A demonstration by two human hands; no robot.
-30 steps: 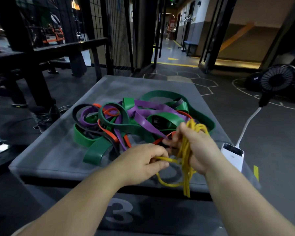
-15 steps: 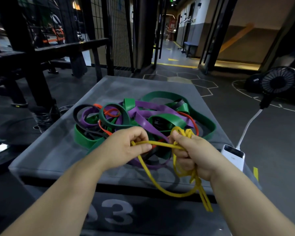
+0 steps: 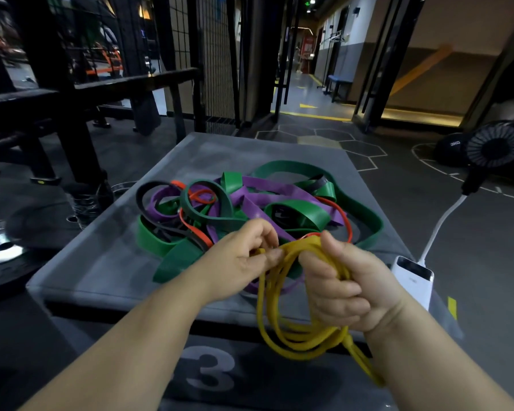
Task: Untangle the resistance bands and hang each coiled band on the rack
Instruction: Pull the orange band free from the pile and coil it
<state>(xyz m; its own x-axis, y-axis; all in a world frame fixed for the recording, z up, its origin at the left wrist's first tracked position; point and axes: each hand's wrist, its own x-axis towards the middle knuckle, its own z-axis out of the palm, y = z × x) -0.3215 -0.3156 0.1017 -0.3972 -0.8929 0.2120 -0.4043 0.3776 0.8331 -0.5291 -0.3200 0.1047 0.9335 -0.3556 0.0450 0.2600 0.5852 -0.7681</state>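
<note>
Head view: the yellow band [image 3: 303, 348] is wound in several turns round the right hand [image 3: 347, 289], whose fingers are curled tight on the coil with the thumb raised. The coil's long axis runs from that thumb down toward the viewer, past the front edge of the grey box [image 3: 101, 262]. A doubled tail hangs below the wrist. The left hand [image 3: 241, 259] sits just beside the right hand, on its left, and pinches the top strand between thumb and fingertips. Both forearms converge over the box front. The tangled pile [image 3: 250, 203] of green, purple, red and black bands lies beyond both hands. The next turn probably feeds in from the left. Whether the yellow band is fully clear of the pile cannot be told.
</note>
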